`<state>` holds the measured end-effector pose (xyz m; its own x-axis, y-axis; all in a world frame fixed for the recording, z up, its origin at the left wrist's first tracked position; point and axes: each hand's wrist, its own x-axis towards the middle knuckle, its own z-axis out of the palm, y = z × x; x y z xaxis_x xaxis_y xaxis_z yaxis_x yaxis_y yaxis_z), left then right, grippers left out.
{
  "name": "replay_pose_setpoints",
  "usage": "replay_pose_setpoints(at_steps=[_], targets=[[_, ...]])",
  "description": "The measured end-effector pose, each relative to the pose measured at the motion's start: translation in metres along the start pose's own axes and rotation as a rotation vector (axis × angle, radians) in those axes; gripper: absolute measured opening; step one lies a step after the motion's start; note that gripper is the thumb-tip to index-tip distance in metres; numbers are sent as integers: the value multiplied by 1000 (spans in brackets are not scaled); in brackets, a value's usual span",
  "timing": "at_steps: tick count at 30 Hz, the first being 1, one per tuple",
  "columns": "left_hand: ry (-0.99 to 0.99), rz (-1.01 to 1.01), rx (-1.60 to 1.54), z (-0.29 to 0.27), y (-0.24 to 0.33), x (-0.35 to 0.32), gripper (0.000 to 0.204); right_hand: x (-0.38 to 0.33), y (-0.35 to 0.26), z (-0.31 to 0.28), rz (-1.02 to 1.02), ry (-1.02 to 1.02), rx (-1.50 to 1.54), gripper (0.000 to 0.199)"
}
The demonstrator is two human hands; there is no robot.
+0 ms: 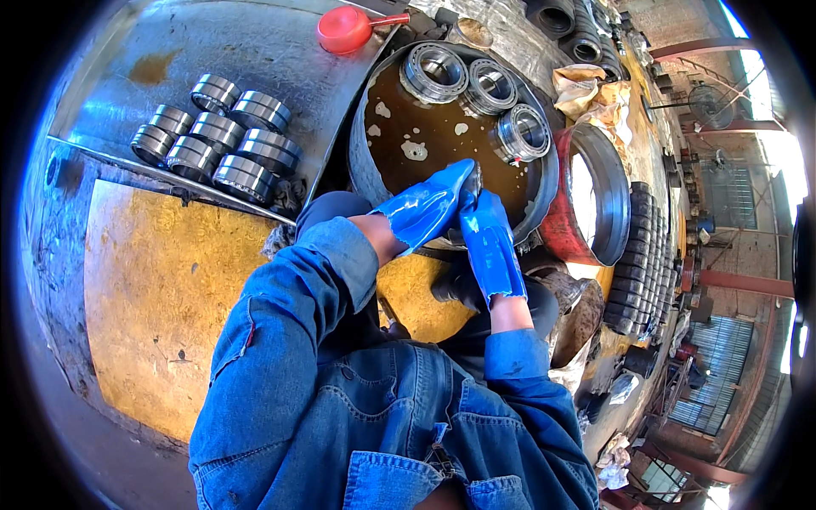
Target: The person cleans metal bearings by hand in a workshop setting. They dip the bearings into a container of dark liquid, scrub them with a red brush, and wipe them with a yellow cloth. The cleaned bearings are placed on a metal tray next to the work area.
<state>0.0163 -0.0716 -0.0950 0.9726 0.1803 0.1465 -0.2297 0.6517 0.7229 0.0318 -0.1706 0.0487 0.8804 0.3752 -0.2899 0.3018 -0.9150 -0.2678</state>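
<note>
Both my hands wear blue rubber gloves and come together over the near part of a round metal tub (360, 157). Brown liquid (429, 127) with patches of pale foam fills the tub. My left hand (433, 204) has its fingers bent inward against my right hand (489, 228), whose fingers also close in. A small dark edge shows between the gloves, but what it belongs to is hidden. Along the tub's far right side rest three shiny roller bearings: one at the back (416, 78), a middle one (482, 98) and a nearer one (508, 136).
Several finished-looking steel bearings (216, 132) stand in rows on a metal table (289, 64) to the left. A red dipper (343, 31) lies at its far edge. Right of the tub leans a red metal ring (568, 204), beside stacked dark rings (637, 268). Yellow boarding (161, 289) lies left.
</note>
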Motion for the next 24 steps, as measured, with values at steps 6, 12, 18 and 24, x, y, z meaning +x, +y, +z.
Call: replay_pose_setpoints(at_steps=[6, 12, 18, 24], targets=[[-152, 223, -520, -82, -86, 24, 57, -1, -29, 2, -60, -14, -4, 57], [-33, 142, -460, -67, -100, 22, 59, -4, -12, 1, -70, 11, 15, 68], [19, 58, -31, -35, -42, 16, 53, 4, 2, 6, -71, -3, 64, 69], [-252, 107, -310, -17, -32, 24, 46, 12, 38, 12, -198, 76, 215, 54]])
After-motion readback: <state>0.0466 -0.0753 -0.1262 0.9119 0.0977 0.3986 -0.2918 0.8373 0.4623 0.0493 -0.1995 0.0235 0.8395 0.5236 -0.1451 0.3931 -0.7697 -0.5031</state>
